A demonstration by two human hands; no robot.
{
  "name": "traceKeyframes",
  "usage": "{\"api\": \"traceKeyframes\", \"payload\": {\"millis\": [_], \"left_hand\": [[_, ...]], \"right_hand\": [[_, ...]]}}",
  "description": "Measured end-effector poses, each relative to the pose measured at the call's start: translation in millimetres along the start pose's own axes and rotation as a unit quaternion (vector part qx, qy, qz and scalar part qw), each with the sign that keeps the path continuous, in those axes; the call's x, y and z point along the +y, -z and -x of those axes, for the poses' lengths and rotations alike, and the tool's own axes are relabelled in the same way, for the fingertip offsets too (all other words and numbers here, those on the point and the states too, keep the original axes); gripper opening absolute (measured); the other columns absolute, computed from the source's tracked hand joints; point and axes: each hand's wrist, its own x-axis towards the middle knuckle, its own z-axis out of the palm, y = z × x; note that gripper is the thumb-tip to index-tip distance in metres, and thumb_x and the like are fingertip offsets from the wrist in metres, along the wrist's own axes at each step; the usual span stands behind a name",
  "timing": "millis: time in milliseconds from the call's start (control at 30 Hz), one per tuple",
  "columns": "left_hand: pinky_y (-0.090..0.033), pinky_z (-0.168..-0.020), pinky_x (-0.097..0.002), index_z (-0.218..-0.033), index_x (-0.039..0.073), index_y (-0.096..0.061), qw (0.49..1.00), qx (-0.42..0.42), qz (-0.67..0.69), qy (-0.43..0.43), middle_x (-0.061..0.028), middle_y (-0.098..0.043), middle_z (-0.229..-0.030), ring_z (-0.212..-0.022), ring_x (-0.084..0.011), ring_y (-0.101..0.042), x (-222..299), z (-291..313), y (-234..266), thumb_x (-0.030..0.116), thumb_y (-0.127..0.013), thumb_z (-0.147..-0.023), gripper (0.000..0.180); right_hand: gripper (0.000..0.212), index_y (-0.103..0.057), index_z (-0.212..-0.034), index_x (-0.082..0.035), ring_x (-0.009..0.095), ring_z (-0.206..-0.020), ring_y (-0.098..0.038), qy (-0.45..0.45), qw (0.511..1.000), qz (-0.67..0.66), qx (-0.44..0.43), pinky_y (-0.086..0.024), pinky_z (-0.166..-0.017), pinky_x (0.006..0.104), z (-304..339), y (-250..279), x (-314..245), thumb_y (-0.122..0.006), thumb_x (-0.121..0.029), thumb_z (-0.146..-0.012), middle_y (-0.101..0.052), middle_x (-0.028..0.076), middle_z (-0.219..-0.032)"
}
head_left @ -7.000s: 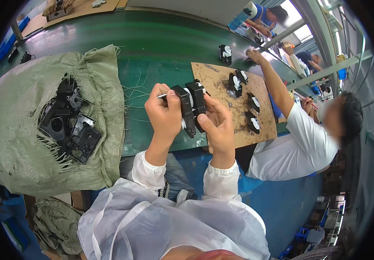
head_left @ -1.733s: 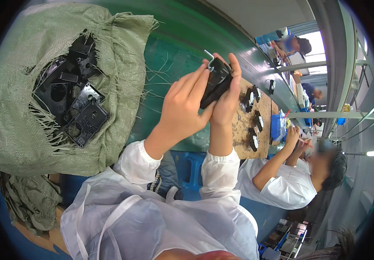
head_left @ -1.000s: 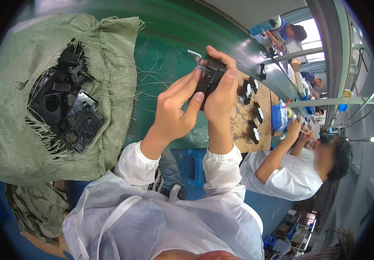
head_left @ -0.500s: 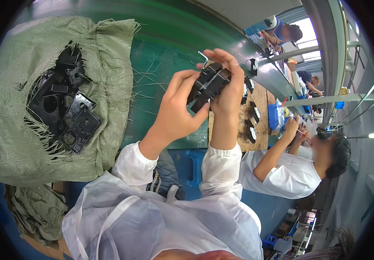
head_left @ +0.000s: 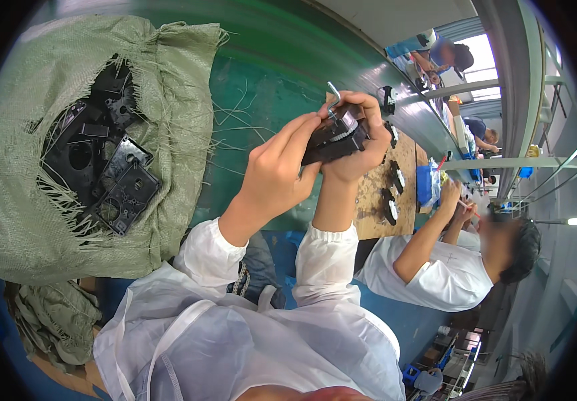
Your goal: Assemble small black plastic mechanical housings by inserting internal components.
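Between my two hands, above the green table, is a black plastic housing (head_left: pixel 332 144) with a ribbed grey-white band across it. A bent metal rod (head_left: pixel 334 95), shaped like a small crank, sticks up from its far end. My left hand (head_left: pixel 278 164) grips the housing's left side, its fingers pressed along the top edge near the rod. My right hand (head_left: pixel 362 150) is wrapped round the right side and cups it from below. The undersides of the housing are hidden by my fingers and palm.
At the left lies a torn green woven sack (head_left: pixel 181 134) holding several black plastic parts (head_left: pixel 124 194), its loose strands over the table. Several black-and-white assemblies (head_left: pixel 390 206) sit on a wooden board (head_left: pixel 368 224). A co-worker in white (head_left: pixel 435 271) sits at the right beside a blue bin (head_left: pixel 427 184).
The housing has been turned in my hands, so the ribbed band now faces up. Both hands have shifted slightly nearer and right, and the rod stands farther right.
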Motion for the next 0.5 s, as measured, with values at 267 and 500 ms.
{"api": "traceKeyframes", "payload": {"millis": [267, 500], "left_hand": [[-0.057, -0.076, -0.0316, -0.120, -0.003, -0.062, 1.000, 0.015, 0.013, -0.018, -0.0147, -0.069, -0.115, -0.089, -0.0266, -0.070, 0.7, 0.0, -2.4, -0.008, -0.070, -0.058, 0.063], [-0.056, -0.083, -0.0338, -0.126, -0.003, -0.057, 0.999, -0.025, 0.024, 0.001, -0.0200, -0.062, -0.127, -0.101, -0.0305, -0.068, -1.4, 1.3, -4.0, -0.005, -0.070, -0.064, 0.063]], "right_hand": [[0.044, -0.058, -0.088, -0.001, 0.025, -0.066, -0.056, -0.048, 0.990, -0.123, -0.043, -0.044, -0.065, 0.0318, -5.0, 12.9, 0.0, -0.035, -0.038, -0.090, -0.057, 0.013, -0.078], [0.035, -0.056, -0.080, -0.005, 0.020, -0.064, -0.055, -0.056, 0.997, -0.044, -0.024, -0.045, -0.063, 0.0298, -9.2, 5.9, 0.6, -0.035, -0.030, -0.091, -0.057, 0.010, -0.077]]}}
